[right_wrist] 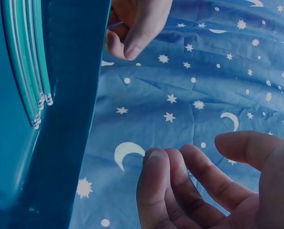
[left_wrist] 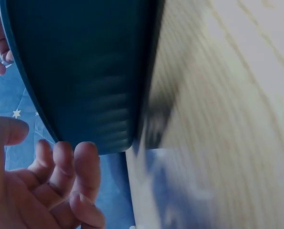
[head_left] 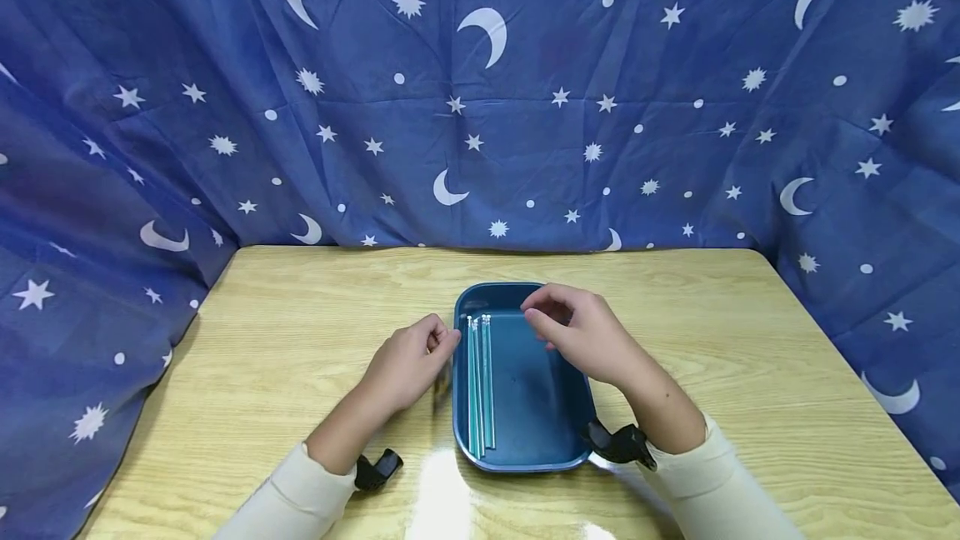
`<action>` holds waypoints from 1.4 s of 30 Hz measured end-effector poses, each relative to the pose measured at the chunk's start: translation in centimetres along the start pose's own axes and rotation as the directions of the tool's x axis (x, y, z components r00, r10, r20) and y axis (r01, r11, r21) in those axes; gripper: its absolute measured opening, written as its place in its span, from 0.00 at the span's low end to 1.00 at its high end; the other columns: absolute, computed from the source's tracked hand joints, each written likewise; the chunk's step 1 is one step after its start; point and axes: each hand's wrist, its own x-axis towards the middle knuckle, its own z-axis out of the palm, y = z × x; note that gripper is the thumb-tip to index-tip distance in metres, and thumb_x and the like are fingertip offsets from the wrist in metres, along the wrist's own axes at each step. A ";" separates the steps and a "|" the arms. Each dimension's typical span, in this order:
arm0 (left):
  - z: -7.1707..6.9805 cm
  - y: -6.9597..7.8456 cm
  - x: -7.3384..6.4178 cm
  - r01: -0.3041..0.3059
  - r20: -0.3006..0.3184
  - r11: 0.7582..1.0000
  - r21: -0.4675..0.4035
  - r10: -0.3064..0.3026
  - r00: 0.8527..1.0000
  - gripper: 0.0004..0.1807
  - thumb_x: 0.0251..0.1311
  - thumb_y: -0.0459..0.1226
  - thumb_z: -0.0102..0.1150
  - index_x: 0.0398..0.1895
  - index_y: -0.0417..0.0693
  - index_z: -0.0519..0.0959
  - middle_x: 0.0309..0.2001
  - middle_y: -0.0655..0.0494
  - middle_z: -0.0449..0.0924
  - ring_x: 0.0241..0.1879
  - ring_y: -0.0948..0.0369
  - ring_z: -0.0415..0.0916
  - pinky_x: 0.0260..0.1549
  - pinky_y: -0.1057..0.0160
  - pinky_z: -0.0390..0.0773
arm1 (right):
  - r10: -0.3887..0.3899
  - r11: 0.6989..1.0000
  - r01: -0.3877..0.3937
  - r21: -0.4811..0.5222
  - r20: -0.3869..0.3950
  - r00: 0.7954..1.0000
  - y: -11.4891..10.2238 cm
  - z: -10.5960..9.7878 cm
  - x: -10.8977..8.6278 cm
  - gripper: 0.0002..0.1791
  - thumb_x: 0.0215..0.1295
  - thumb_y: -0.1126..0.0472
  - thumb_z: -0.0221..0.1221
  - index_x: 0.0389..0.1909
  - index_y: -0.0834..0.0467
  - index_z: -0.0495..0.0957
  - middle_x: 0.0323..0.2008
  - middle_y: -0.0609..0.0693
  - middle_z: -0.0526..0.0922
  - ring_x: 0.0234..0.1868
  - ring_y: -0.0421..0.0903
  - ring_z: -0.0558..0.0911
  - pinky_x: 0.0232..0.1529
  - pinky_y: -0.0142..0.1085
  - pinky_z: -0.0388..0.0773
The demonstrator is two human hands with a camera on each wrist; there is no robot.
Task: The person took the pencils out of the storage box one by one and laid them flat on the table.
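A dark teal tray with rounded corners lies on the table. Inside it, along the left side, several green pencils lie lengthwise, side by side. Their white eraser ends and metal ferrules face the far end; the right wrist view shows these pencils closer. Just outside the tray's left rim is my left hand, fingers loosely bent and holding nothing. My right hand hovers over the tray's far right corner, its fingers loosely curved and thumb apart from them, with nothing in its grasp.
The light wood-grain table spreads around the tray. A blue curtain with white moons and stars hangs behind the table and on both sides. Dark wrist straps sit at both cuffs.
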 end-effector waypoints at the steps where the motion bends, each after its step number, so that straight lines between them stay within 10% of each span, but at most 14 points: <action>1: 0.0 -0.1 0.0 0.004 0.011 1.000 -0.011 -0.004 1.000 0.16 0.73 0.53 0.49 0.29 0.57 0.72 0.20 0.60 0.70 0.20 0.61 0.65 0.22 0.62 0.65 | 0.002 1.000 -0.002 0.002 0.001 1.000 0.1 0.0 0.0 0.09 0.73 0.56 0.58 0.46 0.56 0.81 0.29 0.54 0.81 0.29 0.52 0.80 0.34 0.38 0.81; 19: 0.4 -1.6 0.7 -0.028 0.243 0.933 -0.360 0.123 0.962 0.20 0.77 0.46 0.45 0.26 0.45 0.67 0.24 0.48 0.75 0.26 0.54 0.77 0.31 0.61 0.74 | 0.018 0.999 -0.022 0.044 0.075 0.997 1.1 0.4 0.4 0.08 0.73 0.58 0.58 0.46 0.57 0.81 0.34 0.53 0.83 0.29 0.47 0.81 0.37 0.45 0.84; 42: 0.9 -1.9 0.7 -0.050 0.344 0.914 -0.403 0.202 0.917 0.20 0.76 0.45 0.49 0.27 0.41 0.74 0.29 0.49 0.78 0.29 0.54 0.71 0.31 0.66 0.70 | 0.004 0.998 -0.011 0.063 0.116 0.993 1.6 2.7 1.5 0.07 0.71 0.63 0.59 0.45 0.59 0.81 0.38 0.60 0.83 0.28 0.48 0.82 0.32 0.38 0.85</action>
